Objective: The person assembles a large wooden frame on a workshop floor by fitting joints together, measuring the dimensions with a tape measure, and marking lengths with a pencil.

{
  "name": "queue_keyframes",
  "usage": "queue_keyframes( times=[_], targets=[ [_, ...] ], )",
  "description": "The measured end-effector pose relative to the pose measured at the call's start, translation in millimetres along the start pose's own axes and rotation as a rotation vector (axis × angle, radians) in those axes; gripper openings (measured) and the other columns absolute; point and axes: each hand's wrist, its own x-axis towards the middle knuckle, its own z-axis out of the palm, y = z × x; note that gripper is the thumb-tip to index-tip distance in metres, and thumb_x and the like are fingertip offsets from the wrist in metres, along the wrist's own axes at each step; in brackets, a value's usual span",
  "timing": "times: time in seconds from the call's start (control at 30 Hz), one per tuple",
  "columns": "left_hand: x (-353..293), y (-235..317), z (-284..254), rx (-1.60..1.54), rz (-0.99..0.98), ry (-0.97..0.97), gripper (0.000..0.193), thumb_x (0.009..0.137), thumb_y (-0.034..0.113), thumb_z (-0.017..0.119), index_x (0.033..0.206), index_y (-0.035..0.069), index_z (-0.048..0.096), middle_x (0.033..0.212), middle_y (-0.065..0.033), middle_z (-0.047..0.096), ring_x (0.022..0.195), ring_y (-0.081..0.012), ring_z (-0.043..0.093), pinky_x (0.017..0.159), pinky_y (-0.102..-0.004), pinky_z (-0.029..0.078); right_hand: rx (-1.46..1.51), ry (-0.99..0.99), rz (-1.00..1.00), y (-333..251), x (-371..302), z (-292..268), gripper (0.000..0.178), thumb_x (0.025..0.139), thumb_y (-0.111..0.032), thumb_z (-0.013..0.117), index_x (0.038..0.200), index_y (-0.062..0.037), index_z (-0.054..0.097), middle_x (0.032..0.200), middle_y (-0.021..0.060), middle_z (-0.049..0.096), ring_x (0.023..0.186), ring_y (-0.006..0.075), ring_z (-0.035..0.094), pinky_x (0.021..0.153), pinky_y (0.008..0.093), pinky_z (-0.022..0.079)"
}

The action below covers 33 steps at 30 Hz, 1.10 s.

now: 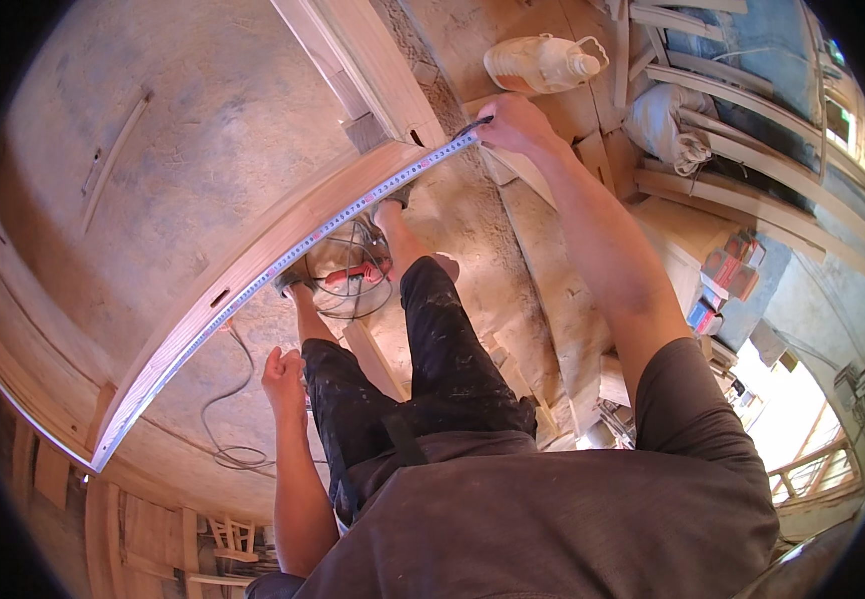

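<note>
A wooden frame lies across the floor, and its nearer beam (225,262) has small slots cut into it. Along that beam stretches the white blade of a tape measure (298,250), from the frame's near left corner to just past its right end. My right hand (517,128) is closed on the tape measure at this right end, where a small dark piece shows at the fingers. Over the floor, beside my left knee, my left hand (285,381) is raised with curled fingers. It is apart from the beam, and whatever it may hold is hidden.
Between my feet lies a red power tool (358,273) with a looped cord. A pale plastic jug (542,65) lies beyond my right hand. Stacked timber (742,205) and a white sack (670,128) are on the right. A loose wood strip (116,160) lies inside the frame.
</note>
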Motion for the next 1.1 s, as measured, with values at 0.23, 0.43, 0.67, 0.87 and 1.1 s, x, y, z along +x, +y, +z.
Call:
queue_keyframes(
  times=[0.23,0.43,0.67,0.87,1.1],
  targets=[
    [0,2,-3,0.053,-0.025,-0.035,0.067,0.093,0.016,0.07,0.148,-0.009,0.041,0.107,-0.0098,0.069,0.088,-0.014,0.064,0.076,-0.0255,0.049,0.063,-0.082,0.074,-8,-1,-13,0.028,0.078,-0.028,0.078,0.102,-0.0125,0.08,0.089,0.0138,0.076,0.088,0.032,0.073,0.076,0.0444,0.057],
    [0,6,2,-0.002,-0.014,-0.029,0.066,0.093,0.017,0.071,0.147,-0.008,0.043,0.111,-0.0116,0.07,0.09,-0.0146,0.065,0.077,-0.0258,0.05,0.031,-0.088,0.091,-9,1,-13,0.029,0.078,-0.028,0.078,0.103,-0.0129,0.08,0.092,0.0134,0.076,0.09,0.0321,0.073,0.077,0.0444,0.057],
    [6,-8,1,0.004,0.003,-0.024,0.065,0.092,0.016,0.071,0.146,-0.008,0.044,0.108,-0.0109,0.071,0.088,-0.0144,0.065,0.077,-0.0265,0.051,-0.055,-0.092,0.09,-16,4,-14,0.027,0.08,-0.028,0.074,0.102,-0.013,0.079,0.094,0.0124,0.075,0.092,0.0311,0.072,0.078,0.0439,0.057],
    [1,-2,4,0.02,-0.018,-0.035,0.066,0.092,0.016,0.071,0.147,-0.008,0.043,0.11,-0.0114,0.071,0.088,-0.0145,0.065,0.077,-0.0266,0.051,-0.122,-0.118,0.106,-25,3,-20,0.03,0.078,-0.023,0.075,0.108,-0.0163,0.079,0.102,0.0128,0.075,0.098,0.0336,0.072,0.082,0.0458,0.059],
    [-3,-12,-12,0.014,-0.039,-0.024,0.066,0.093,0.014,0.069,0.149,-0.008,0.041,0.116,-0.0121,0.069,0.09,-0.0153,0.066,0.077,-0.0259,0.051,-0.15,-0.092,0.107,-36,-1,-25,0.032,0.078,-0.023,0.075,0.109,-0.0162,0.079,0.103,0.0135,0.075,0.099,0.0344,0.072,0.082,0.0455,0.059]
  ],
)
